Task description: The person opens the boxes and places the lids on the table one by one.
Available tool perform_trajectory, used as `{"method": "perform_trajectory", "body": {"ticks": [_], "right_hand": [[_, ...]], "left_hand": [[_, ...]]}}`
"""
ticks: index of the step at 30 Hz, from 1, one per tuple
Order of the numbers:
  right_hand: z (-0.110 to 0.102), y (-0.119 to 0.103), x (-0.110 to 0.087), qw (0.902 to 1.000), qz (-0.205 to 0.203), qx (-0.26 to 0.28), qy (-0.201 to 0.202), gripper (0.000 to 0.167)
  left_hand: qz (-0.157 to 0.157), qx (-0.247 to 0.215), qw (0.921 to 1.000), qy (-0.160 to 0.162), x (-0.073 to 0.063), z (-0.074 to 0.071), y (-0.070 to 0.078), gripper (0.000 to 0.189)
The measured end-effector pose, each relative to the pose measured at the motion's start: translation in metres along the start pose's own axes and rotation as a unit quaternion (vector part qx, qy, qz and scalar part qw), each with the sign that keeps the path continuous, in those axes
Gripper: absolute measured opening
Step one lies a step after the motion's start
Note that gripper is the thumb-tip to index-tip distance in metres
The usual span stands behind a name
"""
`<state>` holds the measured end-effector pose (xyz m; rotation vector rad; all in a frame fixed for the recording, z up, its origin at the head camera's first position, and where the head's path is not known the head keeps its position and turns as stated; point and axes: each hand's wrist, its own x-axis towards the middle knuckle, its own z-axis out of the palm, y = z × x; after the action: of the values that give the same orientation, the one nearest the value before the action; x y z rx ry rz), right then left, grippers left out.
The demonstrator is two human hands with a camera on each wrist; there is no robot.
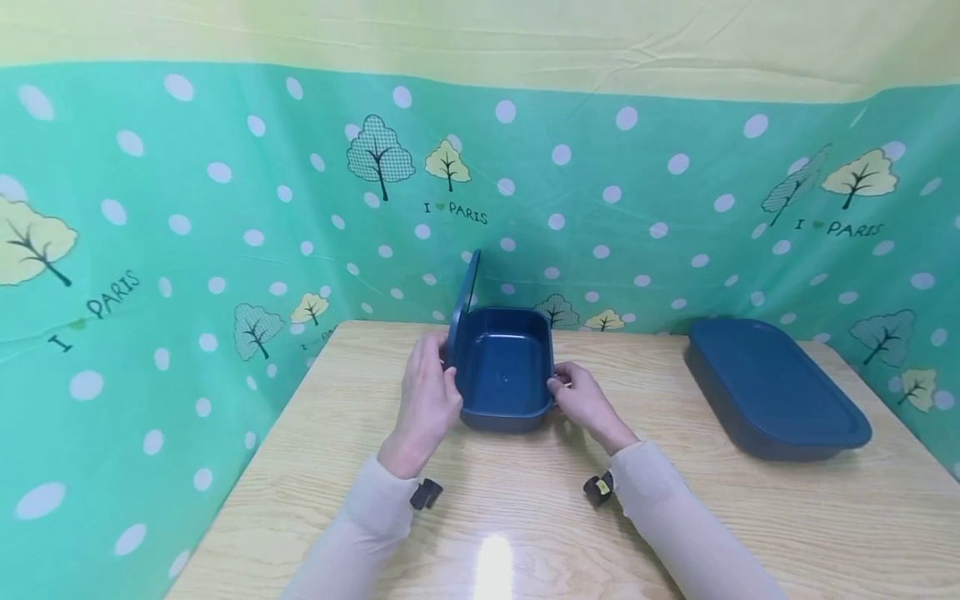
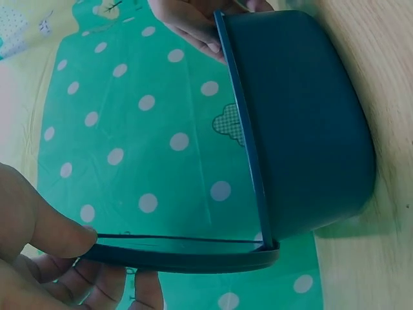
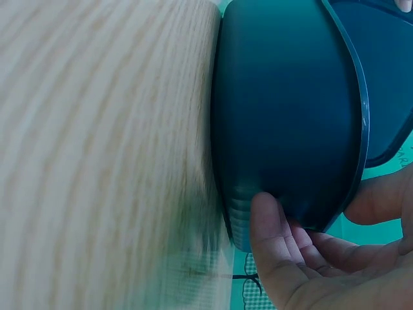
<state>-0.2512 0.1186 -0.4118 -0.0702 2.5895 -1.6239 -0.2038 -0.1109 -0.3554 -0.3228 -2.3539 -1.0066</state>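
A dark blue rectangular plastic box (image 1: 504,375) sits uncovered on the table, and its smooth inside shows in the head view. At its left side a matching flat lid (image 1: 463,292) stands nearly upright, with its lower edge at the box's rim. My left hand (image 1: 423,392) pinches the edge of this lid (image 2: 187,259), thumb on one face and fingers on the other. On the opposite side, my right hand (image 1: 587,400) grips the box wall, its thumb at the rim and its fingers (image 3: 270,226) against the outside.
Farther right on the wooden table (image 1: 337,467) stands a longer dark blue box with its lid on (image 1: 776,383). A green dotted cloth (image 1: 247,200) with tree prints hangs behind and beside the table. Black wrist cameras (image 1: 426,494) are strapped at both sleeves.
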Motion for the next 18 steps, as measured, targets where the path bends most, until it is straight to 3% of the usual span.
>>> {"method": "perform_trajectory", "body": {"ticks": [18], "right_hand": [[0.001, 0.001, 0.000, 0.9999, -0.005, -0.011, 0.003, 0.036]], "left_hand": [[0.010, -0.024, 0.9997, 0.004, -0.010, -0.003, -0.013, 0.033]]}}
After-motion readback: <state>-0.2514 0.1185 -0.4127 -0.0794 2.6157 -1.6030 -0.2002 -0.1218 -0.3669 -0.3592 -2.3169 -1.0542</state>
